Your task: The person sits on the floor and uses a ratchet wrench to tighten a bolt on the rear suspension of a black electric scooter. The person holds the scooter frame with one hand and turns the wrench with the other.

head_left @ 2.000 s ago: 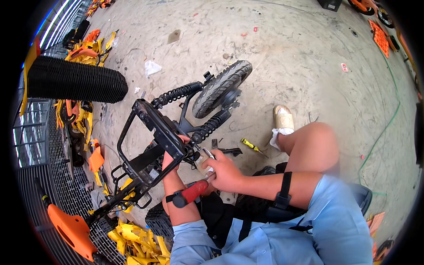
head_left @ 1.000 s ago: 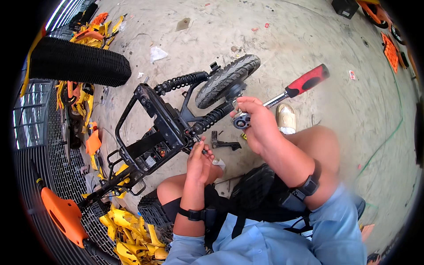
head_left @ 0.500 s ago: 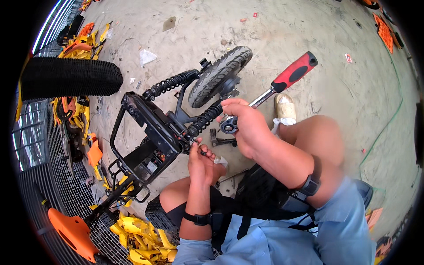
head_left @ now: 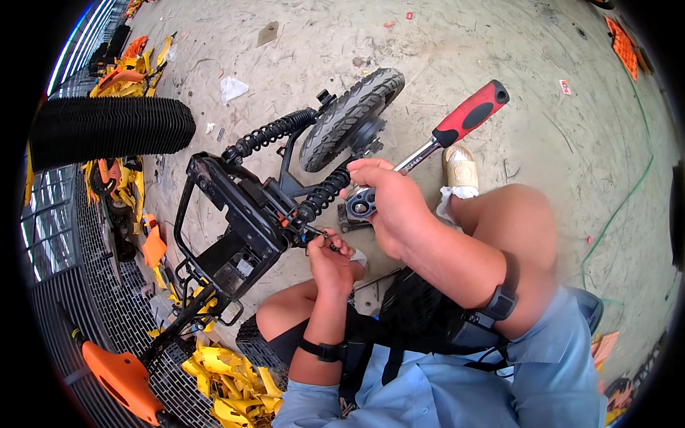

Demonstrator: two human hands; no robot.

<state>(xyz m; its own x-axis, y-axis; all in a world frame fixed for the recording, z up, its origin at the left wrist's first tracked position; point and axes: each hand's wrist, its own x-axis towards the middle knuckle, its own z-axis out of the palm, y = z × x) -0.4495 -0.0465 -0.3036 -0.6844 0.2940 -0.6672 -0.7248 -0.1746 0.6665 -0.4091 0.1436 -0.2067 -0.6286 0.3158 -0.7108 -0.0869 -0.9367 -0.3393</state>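
A ratchet wrench (head_left: pixel 467 118) with a red and black handle and a chrome head is gripped near its head by my right hand (head_left: pixel 396 207). Its handle points up and to the right. Beside the black scooter frame (head_left: pixel 235 207), my left hand (head_left: pixel 332 267) has its fingertips curled together at the lower end of the near spring shock absorber (head_left: pixel 325 194). A small dark piece shows between those fingers, too small to name. The frame lies on the floor, with the rear wheel (head_left: pixel 353 118) at its far end.
An orange panel (head_left: pixel 121 378) is on the scooter's front end at lower left. Yellow panels (head_left: pixel 232 378) are heaped near it. A stack of black tyres (head_left: pixel 114 128) stands at the left. A green cord (head_left: pixel 628 203) runs along the floor at the right.
My left hand has drawn slightly away from the frame, to the right and toward me. My right hand still grips the ratchet wrench, and the whole view has shifted a little.
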